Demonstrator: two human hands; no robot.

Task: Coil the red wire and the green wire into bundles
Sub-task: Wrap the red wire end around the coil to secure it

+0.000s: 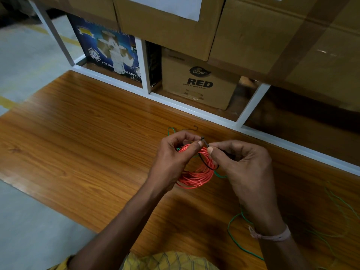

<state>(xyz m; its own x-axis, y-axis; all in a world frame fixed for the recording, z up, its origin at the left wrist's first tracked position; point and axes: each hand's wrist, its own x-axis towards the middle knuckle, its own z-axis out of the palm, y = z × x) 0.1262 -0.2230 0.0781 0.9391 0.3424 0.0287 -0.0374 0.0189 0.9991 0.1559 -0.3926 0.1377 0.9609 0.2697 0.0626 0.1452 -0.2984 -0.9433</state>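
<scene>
Your left hand [173, 158] curls round the left side of the coiled red wire bundle [196, 170], thumb pinching a thin black tie [206, 160] looped over the coil. Your right hand [241, 162] pinches the same tie just beside it, fingers curled. The bundle sits above the wooden board [87, 133]. The loose green wire [235, 242] trails on the board, near and right.

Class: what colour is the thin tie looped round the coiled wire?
Black, round the red wire; the tie shows in the head view.
</scene>
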